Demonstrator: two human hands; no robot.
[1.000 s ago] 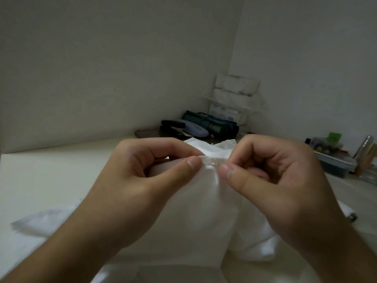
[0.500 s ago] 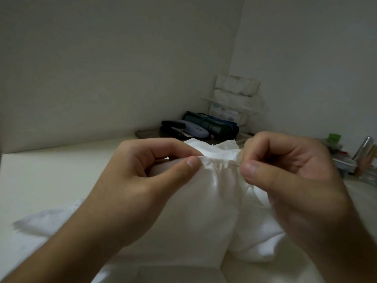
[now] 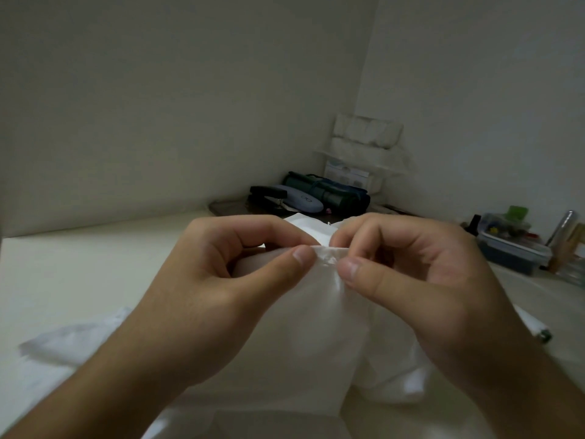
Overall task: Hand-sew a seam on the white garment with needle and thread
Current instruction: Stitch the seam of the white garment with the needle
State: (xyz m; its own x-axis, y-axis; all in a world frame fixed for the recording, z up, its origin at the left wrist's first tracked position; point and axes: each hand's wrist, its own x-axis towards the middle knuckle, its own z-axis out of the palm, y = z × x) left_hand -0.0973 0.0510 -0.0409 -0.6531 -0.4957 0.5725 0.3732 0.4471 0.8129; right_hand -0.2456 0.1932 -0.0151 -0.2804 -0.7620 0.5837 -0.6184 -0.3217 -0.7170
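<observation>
Pale walls are meeting in a corner beyond both hands, and a cream bench (image 3: 79, 264) is running under everything. Past the right hand (image 3: 421, 280), toward the far right edge, a clear lidded plastic box (image 3: 512, 248) is sitting on the bench; small coloured bits are showing through its walls, too small to name, with a green piece (image 3: 518, 212) on top. A clear tube (image 3: 562, 228) is standing just beside it, cut off by the frame edge. Straight beyond the hands, in the corner, a dark tray (image 3: 228, 206) is holding a black stapler (image 3: 269, 193), a grey-blue oval case (image 3: 300, 201) and a rolled green pouch (image 3: 329, 193); behind them a white stack of packets (image 3: 367, 134) is resting on a small shelf, its labels unreadable.

The left hand (image 3: 218, 280) is pinching the folded top edge of the white garment (image 3: 316, 327) between thumb and curled forefinger. The right hand is pinching the same edge just beside it, thumb tip nearly touching the left thumb, fingers curled in. Between the two thumbs the cloth is puckering into a small gathered seam. The garment is hanging from both hands and spreading onto the bench below and to either side of the wrists. Needle and thread are not making themselves out in the dim light; whether the right fingers are holding a needle, I cannot tell. A white pen-like object with a dark tip (image 3: 543, 335) is peeking out beside the right wrist, mostly hidden.
</observation>
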